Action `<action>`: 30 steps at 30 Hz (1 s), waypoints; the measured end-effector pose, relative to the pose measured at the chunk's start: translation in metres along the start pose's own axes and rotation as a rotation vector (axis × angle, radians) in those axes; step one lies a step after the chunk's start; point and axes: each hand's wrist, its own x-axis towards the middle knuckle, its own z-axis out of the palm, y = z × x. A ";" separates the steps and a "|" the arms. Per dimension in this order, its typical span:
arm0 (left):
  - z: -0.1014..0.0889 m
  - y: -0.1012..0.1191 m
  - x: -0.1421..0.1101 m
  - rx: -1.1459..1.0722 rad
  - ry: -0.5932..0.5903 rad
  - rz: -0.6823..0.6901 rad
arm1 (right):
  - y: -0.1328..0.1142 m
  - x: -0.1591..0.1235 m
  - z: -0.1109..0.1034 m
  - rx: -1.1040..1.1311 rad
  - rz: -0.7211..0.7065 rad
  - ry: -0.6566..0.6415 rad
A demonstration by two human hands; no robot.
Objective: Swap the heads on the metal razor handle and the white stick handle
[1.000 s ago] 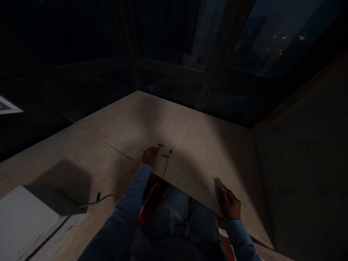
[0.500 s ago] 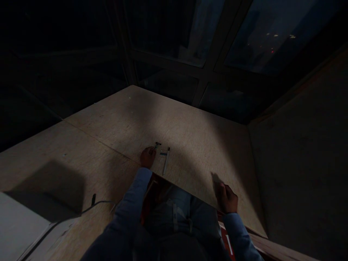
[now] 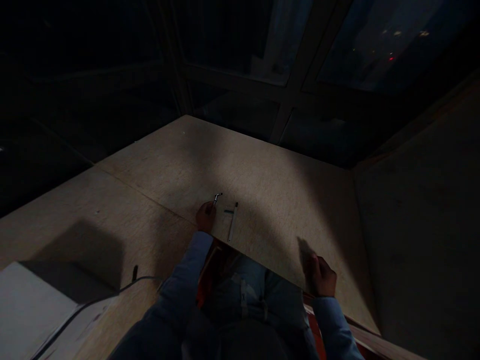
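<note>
Razor (image 3: 216, 198), gripped in the left hand (image 3: 205, 217), has turned side-on; the right hand (image 3: 324, 278) is curled near the desk's (image 3: 270, 165) edge, contents unclear.

Long blue sleeves running up to just behind the fingers on both sides, plus faded blue jeans with pale dangling cords farther back.

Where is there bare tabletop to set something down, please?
The tabletop looks bare between the slim stick and right hand, and beyond both toward the window frame. It is crowded at the left hand, with its small tool, and near left, by the white box and cable.
</note>
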 end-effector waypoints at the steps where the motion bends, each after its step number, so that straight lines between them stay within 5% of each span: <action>1: 0.000 0.001 -0.002 -0.046 0.008 -0.013 | 0.001 0.000 0.001 0.002 0.001 -0.007; 7: 0.008 0.031 -0.028 -0.311 -0.058 -0.084 | 0.003 0.001 0.002 0.001 -0.007 -0.014; 15: 0.050 0.098 -0.082 -0.842 -0.499 -0.398 | 0.000 0.000 0.006 0.033 -0.059 0.016; 20: 0.077 0.103 -0.107 -0.918 -0.735 -0.599 | 0.004 0.001 0.010 0.049 -0.063 -0.003; 30: 0.125 0.102 -0.139 -0.936 -0.943 -0.727 | 0.006 0.002 0.012 0.034 -0.103 0.001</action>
